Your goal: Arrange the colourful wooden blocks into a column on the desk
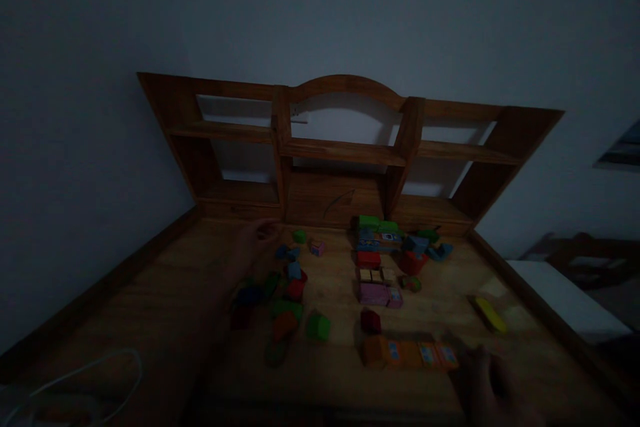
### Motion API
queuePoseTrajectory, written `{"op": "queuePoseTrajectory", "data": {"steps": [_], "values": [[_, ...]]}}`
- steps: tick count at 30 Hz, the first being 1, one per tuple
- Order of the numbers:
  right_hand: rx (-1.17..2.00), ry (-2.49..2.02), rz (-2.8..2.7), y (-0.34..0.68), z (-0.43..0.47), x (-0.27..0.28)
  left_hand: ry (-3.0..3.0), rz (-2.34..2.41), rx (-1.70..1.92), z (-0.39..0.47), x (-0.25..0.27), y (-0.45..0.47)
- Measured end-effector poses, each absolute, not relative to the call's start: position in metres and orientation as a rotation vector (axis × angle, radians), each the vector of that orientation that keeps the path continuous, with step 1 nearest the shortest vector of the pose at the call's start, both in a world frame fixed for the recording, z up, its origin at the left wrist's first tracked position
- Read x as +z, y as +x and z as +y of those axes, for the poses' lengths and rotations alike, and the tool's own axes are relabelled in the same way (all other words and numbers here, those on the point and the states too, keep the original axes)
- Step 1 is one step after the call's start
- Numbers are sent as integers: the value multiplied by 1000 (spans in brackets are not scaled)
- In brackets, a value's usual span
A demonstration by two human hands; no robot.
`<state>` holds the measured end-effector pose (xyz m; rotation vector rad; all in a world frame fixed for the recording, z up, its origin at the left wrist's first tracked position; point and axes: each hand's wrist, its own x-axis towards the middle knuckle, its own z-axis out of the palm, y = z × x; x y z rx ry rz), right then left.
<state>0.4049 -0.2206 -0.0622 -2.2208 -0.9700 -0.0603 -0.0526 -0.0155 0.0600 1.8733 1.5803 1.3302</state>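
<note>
My left hand (257, 237) reaches over the far left of the table, fingers loosely curved and apart, with no object visible in it. To its right sit a small green block (299, 236) and a pink printed block (317, 248). Below its fingers lies a loose group of blocks, among them a red one (295, 289), an orange one (285, 325) and a bright green one (319, 326). My right hand (487, 380) is low at the front right, curled beside the end of a row of orange blocks (410, 353). Dim light hides its fingertips and whatever they may hold.
Behind the blocks stands a wooden shelf unit (345, 153). Rows of purple (374, 294), plain wood (376, 275) and green (377, 224) blocks line the table's middle right. A yellow piece (490, 315) lies at right. A white cable (123, 351) loops at front left.
</note>
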Motion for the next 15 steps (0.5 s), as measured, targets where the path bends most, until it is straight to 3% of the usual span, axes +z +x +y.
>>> {"op": "queuePoseTrajectory", "data": {"steps": [7,15], "values": [[67,-2316,-954,404,-218,-61,2201,1022,1015,-24,51,68],[102,-2360,-1082,405,-217,-59,2257,904,770,-8,12,116]]}}
